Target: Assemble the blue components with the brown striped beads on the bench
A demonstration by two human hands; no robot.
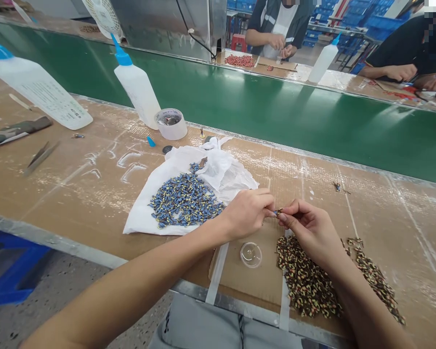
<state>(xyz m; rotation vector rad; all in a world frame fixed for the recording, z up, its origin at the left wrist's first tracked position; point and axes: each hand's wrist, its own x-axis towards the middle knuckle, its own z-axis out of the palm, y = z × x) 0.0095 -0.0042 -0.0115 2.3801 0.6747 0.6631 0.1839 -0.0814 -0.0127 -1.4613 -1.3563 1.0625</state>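
My left hand [247, 211] and my right hand [307, 225] meet above the cardboard-covered bench, fingertips pinched together on one tiny blue part [276, 212] between them. Left of my hands a heap of small blue parts [184, 199] lies on a white plastic bag [141, 213]. Under my right wrist spreads a pile of small dark brown parts [305, 281], reaching to the bench's front edge. A small clear round lid [251, 255] sits just below my hands.
Two white squeeze bottles with blue caps [138, 89] [39, 92] and a tape roll [171, 124] stand at the back left. Tweezers [39, 157] lie at the left. A green conveyor belt [276, 106] runs behind the bench. Across it two other people work with their hands.
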